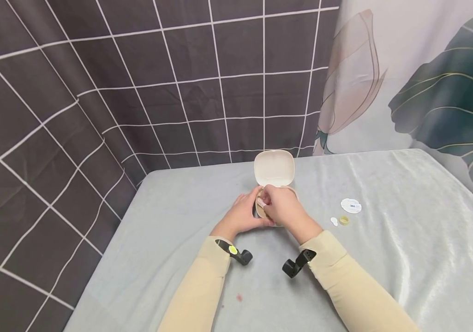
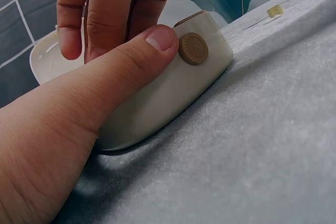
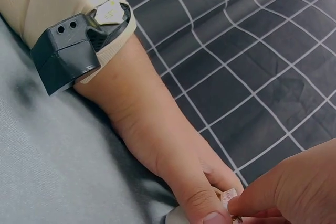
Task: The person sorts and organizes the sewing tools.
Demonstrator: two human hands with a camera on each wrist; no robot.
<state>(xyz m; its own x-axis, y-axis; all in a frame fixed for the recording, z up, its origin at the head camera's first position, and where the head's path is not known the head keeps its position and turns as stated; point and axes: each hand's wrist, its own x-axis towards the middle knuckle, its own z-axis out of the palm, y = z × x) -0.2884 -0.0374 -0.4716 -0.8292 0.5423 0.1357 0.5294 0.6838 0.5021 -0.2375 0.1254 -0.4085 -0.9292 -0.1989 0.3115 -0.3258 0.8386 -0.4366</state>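
Note:
A small cream box with its lid (image 1: 274, 167) raised stands on the grey cloth; its inside is tan. In the left wrist view the box body (image 2: 152, 111) shows a round brown knob (image 2: 193, 49) on its front. My left hand (image 1: 242, 214) grips the box from the left, thumb along the front wall beside the knob. Over the box opening, my right hand (image 1: 284, 206) pinches a small whitish piece (image 1: 261, 202). Printed marks show on that piece (image 3: 228, 196) in the right wrist view. The right hand hides much of the box's inside.
Right of the box lie a white round disc (image 1: 350, 205) with print, a small white piece (image 1: 334, 221) and a yellowish ring (image 1: 344, 221). A dark grid-patterned curtain (image 1: 236, 97) hangs behind the cloth-covered table (image 1: 170, 221).

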